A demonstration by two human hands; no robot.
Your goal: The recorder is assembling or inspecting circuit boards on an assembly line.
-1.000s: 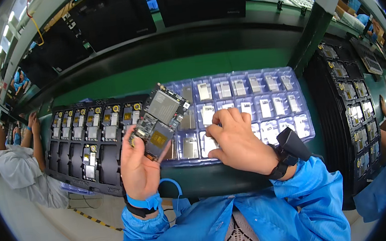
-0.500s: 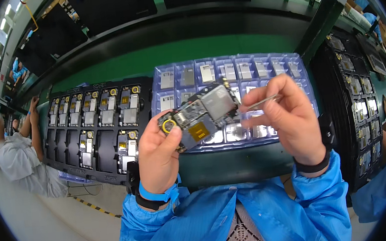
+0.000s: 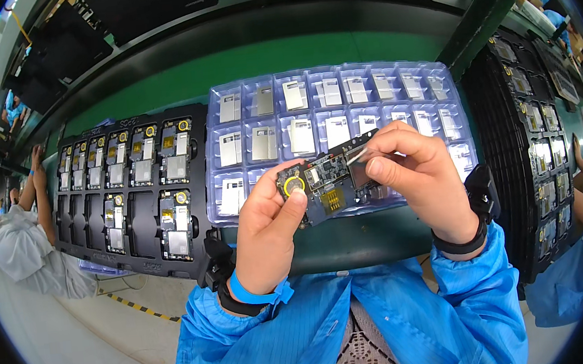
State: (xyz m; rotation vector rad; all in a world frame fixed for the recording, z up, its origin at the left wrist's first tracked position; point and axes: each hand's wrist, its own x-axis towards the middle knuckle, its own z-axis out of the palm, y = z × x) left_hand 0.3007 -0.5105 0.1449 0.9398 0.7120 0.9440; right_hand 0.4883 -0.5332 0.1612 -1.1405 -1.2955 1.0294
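Note:
My left hand (image 3: 268,226) grips a dark circuit board (image 3: 332,205) by its left end, the thumb beside a yellow ring on it. The board is tilted, its right end higher, above the clear plastic tray (image 3: 294,213). My right hand (image 3: 420,173) pinches a thin silvery metal piece (image 3: 356,157) between thumb and fingers, low over the board's right half. Whether the piece touches the board I cannot tell. The fingers hide part of the board's right end. Flat silver metal plates (image 3: 263,142) lie in the compartments of the clear tray.
To the left, a black tray (image 3: 198,163) holds several similar circuit boards (image 3: 180,224). Stacked black trays (image 3: 509,182) with more boards stand at the right, near a dark green post (image 3: 477,31). A person in pale clothing (image 3: 20,240) sits at the far left.
Both hands now sit closer together. The silvery piece in my right hand has moved left over the board, which is less steeply tilted. The view has shifted slightly.

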